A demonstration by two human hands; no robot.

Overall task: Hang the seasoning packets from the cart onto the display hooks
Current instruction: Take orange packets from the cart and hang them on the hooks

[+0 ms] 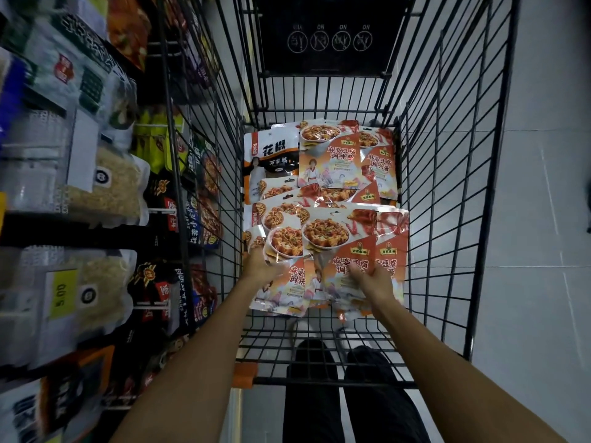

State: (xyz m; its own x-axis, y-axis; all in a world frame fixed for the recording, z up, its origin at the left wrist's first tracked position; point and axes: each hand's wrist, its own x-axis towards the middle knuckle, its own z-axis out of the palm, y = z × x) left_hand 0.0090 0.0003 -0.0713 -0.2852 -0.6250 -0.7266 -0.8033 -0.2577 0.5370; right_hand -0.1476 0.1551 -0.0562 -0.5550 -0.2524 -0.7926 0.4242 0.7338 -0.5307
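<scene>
Several orange mapo-tofu seasoning packets (335, 238) lie piled in the black wire cart (447, 187). A white-and-black peppercorn packet (271, 155) lies at the far left of the pile. My left hand (260, 262) reaches into the cart and grips the near-left packet (281, 282) at its left edge. My right hand (372, 281) lies on the near-right packet (342, 270), fingers bent over its lower part. Display hooks (160, 211) with hanging packets stand left of the cart.
Shelves on the left hold bagged noodles (105, 187) and dark seasoning packets (163, 282) on hooks. A black sign panel (329, 33) closes the cart's far end. Grey tiled floor (543, 219) lies to the right. My legs in black trousers (345, 404) stand behind the cart.
</scene>
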